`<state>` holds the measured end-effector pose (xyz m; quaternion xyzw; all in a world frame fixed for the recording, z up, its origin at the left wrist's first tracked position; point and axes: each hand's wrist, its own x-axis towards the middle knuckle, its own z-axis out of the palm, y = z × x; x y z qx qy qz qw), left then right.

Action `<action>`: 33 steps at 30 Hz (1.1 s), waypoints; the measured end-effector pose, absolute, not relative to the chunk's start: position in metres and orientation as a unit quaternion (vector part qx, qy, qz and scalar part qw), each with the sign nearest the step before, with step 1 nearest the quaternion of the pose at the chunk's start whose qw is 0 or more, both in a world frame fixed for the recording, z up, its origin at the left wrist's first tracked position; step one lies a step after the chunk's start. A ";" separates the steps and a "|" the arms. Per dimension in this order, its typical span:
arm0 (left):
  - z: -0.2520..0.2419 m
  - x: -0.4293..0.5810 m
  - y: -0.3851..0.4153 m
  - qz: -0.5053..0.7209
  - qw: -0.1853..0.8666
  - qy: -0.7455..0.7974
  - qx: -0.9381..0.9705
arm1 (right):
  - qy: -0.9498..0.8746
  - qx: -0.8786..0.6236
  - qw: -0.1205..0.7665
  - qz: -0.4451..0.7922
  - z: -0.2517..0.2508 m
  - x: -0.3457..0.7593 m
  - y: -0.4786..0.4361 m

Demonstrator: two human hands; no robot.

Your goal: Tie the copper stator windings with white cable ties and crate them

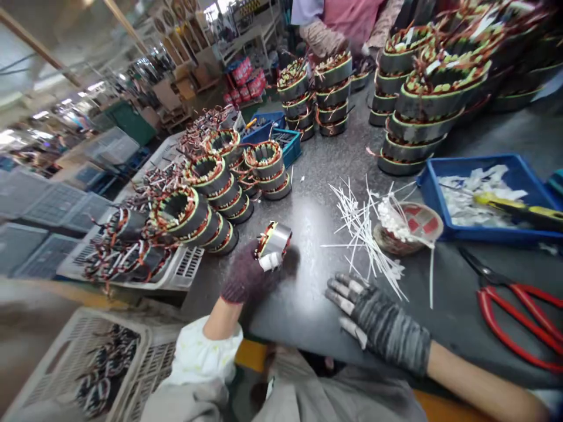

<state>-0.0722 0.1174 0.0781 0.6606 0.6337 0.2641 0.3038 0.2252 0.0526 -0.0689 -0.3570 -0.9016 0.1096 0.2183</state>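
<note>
From afar I have my left hand (244, 271) curled round a stator (276, 240), my right hand (378, 317) spread, seemingly holding nothing, stacks (220, 190) beyond the left fingers, loose ties (372, 255) past the right: work partway, I judge

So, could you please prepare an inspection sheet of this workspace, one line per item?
Surface: dark tabletop, glare in the middle.
Job's things: wound ring, held; stacked rings beyond it.
Clutter: loose white strips, red-handled shears, blue tray of white pieces.
Grips: left hand holds the wound ring; right hand open, contact with the tabletop unclear.
Cables: power cables, nothing seen; reddish wires on the stacked rings.
Surroundings: person across the tabletop; grey crates at left.
</note>
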 end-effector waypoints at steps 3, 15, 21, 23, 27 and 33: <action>0.120 -0.058 0.163 0.273 0.196 0.633 0.697 | -0.893 -0.366 0.217 0.145 -0.069 0.224 0.048; 0.191 -0.024 0.368 -0.037 -0.095 0.667 0.738 | -0.885 -0.376 0.166 0.220 -0.042 0.219 0.053; 0.186 -0.026 0.384 0.019 -0.070 0.670 0.739 | -0.844 -0.420 0.206 0.262 -0.006 0.218 0.050; 0.183 -0.026 0.380 0.065 -0.060 0.657 0.748 | -0.810 -0.477 0.256 0.227 0.012 0.234 0.047; 0.151 -0.022 0.336 0.170 -0.014 0.579 0.798 | -0.698 -0.648 0.278 0.125 0.049 0.296 0.055; 0.060 0.020 0.310 0.106 0.161 0.528 0.827 | -0.673 -0.723 0.016 0.154 0.099 0.354 0.119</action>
